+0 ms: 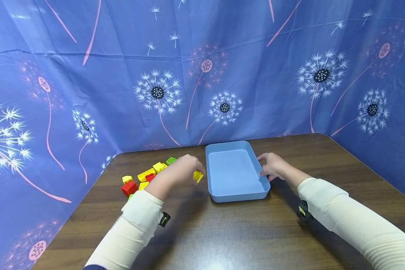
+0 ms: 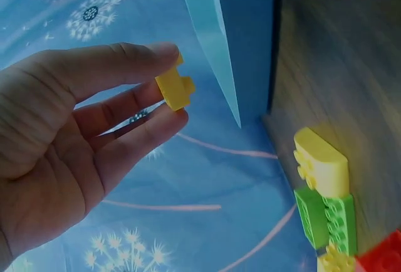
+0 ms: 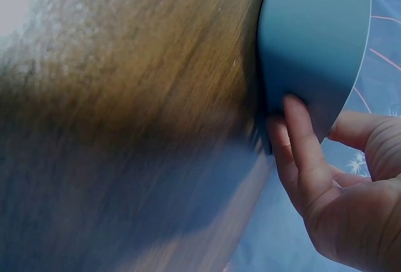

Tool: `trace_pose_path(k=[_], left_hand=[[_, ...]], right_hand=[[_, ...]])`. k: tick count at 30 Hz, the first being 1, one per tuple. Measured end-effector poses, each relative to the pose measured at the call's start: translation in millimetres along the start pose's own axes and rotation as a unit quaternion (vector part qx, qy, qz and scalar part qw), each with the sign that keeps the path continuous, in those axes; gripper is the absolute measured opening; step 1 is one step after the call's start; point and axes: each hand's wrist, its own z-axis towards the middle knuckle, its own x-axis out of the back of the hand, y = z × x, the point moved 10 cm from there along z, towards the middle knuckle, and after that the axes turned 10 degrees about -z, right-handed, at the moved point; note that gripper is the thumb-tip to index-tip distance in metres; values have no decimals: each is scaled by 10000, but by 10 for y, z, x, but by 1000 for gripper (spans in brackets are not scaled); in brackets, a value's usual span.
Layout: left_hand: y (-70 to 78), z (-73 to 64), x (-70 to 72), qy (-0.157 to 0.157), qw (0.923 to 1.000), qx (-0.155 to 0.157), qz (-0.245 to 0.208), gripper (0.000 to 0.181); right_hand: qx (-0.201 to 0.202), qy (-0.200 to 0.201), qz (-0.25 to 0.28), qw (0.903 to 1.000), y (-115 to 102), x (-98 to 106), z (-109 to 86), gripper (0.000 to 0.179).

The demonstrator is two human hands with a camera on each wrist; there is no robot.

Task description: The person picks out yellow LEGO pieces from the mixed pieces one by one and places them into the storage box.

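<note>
Nearest, two cream sleeves reach in over the wood-grain table [image 1: 195, 240], the left sleeve [image 1: 131, 232] from the lower edge and the right sleeve [image 1: 351, 217] from the lower right corner. A small black device sits at each cuff, the left device [image 1: 164, 219] and the right device [image 1: 304, 211]. Beyond the cuffs, the left hand [image 1: 183, 168] pinches a small yellow block [image 1: 197, 176] between thumb and fingertips, just beside the left wall of a shallow blue tray [image 1: 237, 197] and apart from it; the left wrist view shows raised studs on the block. The right hand [image 1: 274, 165] grips the tray's right wall near its front corner, fingers against the outside and thumb at the rim. The tray rests flat on the table. To the left, partly behind the left forearm, lies a loose group of blocks: a red block [image 1: 129, 188] with a yellow piece [image 1: 127, 179] just behind it, a longer yellow block [image 1: 145, 175] beside a small red one [image 1: 150, 177], and, farther back, a green block [image 1: 171, 160]. Past the table's far edge hangs a blue cloth [image 1: 256, 45] printed with white and pink dandelions.
</note>
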Motion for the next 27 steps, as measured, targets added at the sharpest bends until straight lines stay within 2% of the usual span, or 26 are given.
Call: trace_pose_path(k=[5, 11, 16, 22, 27], left_hand=[[59, 247, -38, -129, 9998, -178, -10, 30], [128, 543, -131, -273, 9994, -216, -21, 31], [147, 777, -236, -488, 9987, -85, -116, 30], [95, 1071, -275, -567, 9983, 113, -69, 29], [4, 1279, -345, -743, 9961, 460, -80, 32]], right_hand=[[64, 14, -60, 10000, 3, 9, 31, 69], [75, -2, 50, 10000, 11, -21, 7, 68], [51, -18, 72, 10000, 34, -21, -5, 68], [88, -19, 162, 9998, 44, -2, 26, 69], [91, -47, 208, 9997, 45, -7, 29, 69]])
